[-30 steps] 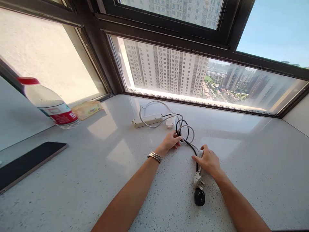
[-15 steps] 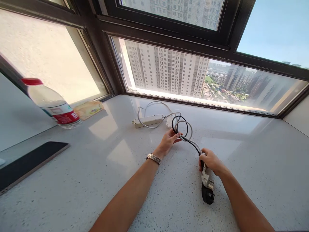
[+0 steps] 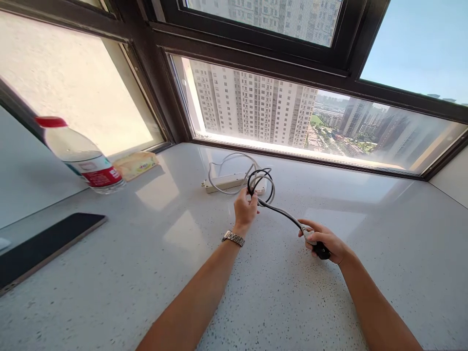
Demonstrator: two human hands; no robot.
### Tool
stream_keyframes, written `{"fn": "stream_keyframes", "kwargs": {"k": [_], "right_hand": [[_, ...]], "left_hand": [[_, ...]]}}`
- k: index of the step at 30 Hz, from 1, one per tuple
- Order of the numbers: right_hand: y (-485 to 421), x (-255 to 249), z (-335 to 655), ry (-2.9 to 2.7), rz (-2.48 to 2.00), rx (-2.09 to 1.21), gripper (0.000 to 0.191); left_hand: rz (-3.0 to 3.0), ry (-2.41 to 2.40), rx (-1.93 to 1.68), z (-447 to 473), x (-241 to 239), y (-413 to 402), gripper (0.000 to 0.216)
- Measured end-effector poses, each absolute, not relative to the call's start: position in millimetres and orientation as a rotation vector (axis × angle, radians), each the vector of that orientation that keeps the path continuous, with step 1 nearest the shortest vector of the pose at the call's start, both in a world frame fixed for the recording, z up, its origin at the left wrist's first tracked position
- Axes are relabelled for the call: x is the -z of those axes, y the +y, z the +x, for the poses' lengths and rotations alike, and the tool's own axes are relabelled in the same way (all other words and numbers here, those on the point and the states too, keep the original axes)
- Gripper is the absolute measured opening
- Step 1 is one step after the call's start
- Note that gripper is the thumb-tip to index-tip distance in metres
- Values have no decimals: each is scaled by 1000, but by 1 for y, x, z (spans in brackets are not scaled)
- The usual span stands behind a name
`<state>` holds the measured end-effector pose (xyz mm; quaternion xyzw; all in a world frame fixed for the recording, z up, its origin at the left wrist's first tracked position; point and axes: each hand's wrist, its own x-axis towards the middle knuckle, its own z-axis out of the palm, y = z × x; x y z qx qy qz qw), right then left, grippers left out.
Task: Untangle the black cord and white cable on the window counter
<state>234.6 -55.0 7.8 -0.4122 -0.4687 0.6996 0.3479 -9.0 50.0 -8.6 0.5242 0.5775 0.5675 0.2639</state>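
Observation:
My left hand (image 3: pixel 246 210) is closed around a black and a white power cable where they form loops (image 3: pixel 272 190) above the counter. From there the two cables (image 3: pixel 280 210) run side by side to my right hand (image 3: pixel 323 238). That hand grips their plug ends: a white plug (image 3: pixel 307 236) lies under the thumb, and a black plug (image 3: pixel 322 251) sticks out below the palm. Behind the left hand lies a long white power strip (image 3: pixel 224 183). A second white block (image 3: pixel 262 185) beside it is partly hidden by the loops.
On the left stand a water bottle (image 3: pixel 86 161) with a red cap and a soft tissue pack (image 3: pixel 136 165). A dark phone-like slab (image 3: pixel 51 248) lies nearer on the speckled white counter (image 3: pixel 146 273). Dark-framed windows (image 3: pixel 292 124) border the back.
My left hand has shifted left with the cable loops. My right hand has slid from the cables onto the plugs, which have swung up from hanging below it.

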Motion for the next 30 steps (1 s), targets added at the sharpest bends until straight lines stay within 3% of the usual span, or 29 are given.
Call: {"fn": "stream_keyframes", "kwargs": {"k": [10,16,30], "right_hand": [[-57,-1,219,-1579,-1180,-1389,65],[-57,8,212,-1712,-1181,-1254,64],[-61,12,203,-1759,-1179,-995,59]], "left_hand": [[1325,1522,-1369,4,11,39,74],[1062,1524,-1290,0,6,42,36],[1748,1975,-1422,-3,4,36,68]]}}
